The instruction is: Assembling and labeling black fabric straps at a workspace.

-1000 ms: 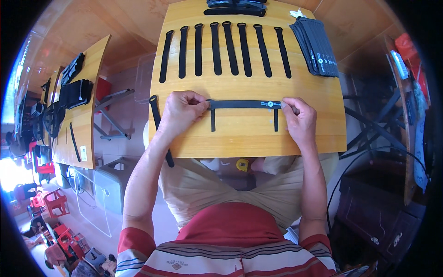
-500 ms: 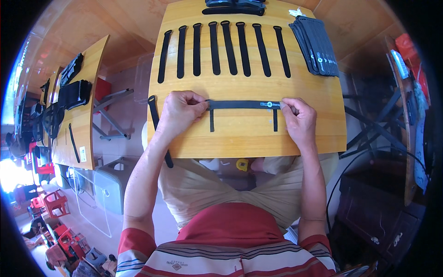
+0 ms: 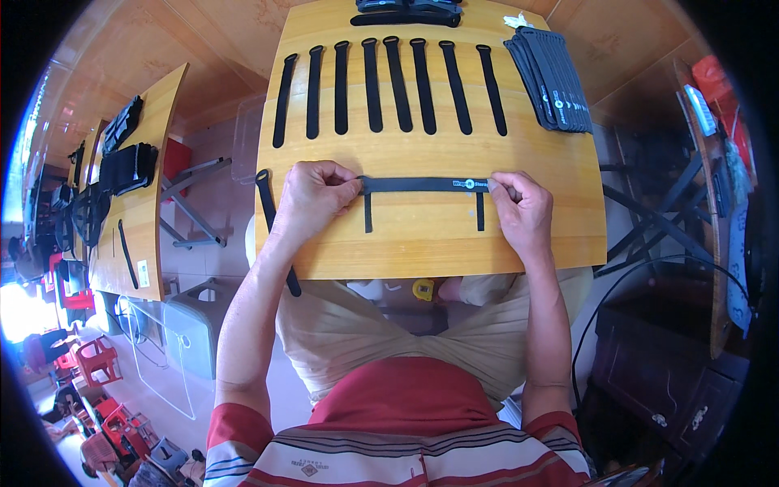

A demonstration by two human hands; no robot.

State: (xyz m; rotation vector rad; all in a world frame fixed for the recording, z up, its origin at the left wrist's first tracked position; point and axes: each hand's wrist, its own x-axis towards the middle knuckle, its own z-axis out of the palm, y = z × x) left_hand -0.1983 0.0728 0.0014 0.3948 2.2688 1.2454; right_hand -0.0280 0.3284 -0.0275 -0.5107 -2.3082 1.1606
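Observation:
Between my two hands a dark grey strap (image 3: pixel 414 184) lies stretched flat, with white print near its right end. My left hand (image 3: pixel 318 195) pinches its left end, and my right hand (image 3: pixel 521 204) pinches the right end. Two short thin black strips, a left one (image 3: pixel 368 213) and a right one (image 3: pixel 480 213), stick out below it toward me. Beside my left forearm a black strap with a looped end (image 3: pixel 266 203) hangs over the table's front edge, partly hidden by the arm. Beyond my hands several black looped straps (image 3: pixel 372 85) lie in a row, pointing away from me.
A stack of dark grey straps (image 3: pixel 552 81) lies at the table's (image 3: pixel 406 256) far right. More black straps (image 3: pixel 406 19) are bundled at the far edge. A second table (image 3: pixel 162 203) with black bundles stands to the left. Below the front edge, a yellow tape measure (image 3: pixel 423 289) shows.
The hands and the strap keep their hold and place on the table. The whole view has shifted very slightly.

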